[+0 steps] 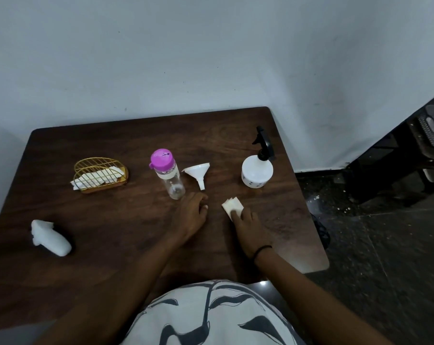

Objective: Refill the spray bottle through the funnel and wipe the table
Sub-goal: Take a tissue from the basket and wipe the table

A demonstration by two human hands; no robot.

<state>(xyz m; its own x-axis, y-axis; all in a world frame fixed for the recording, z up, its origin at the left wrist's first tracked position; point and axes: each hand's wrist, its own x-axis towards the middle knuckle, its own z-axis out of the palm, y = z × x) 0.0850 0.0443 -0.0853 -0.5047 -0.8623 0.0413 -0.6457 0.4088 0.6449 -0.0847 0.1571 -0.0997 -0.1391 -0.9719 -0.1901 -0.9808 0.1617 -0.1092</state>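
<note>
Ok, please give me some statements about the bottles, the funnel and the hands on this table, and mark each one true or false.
1. The funnel sits in the neck of the spray bottle. False: it lies on its side on the table, between the two bottles.
2. The right hand presses a folded tissue onto the table. True.
3. The clear bottle has its purple cap on. True.
4. The left hand holds the clear bottle. False: it rests on the table in front of it.
5. The spray bottle has a black trigger head on it. True.
</note>
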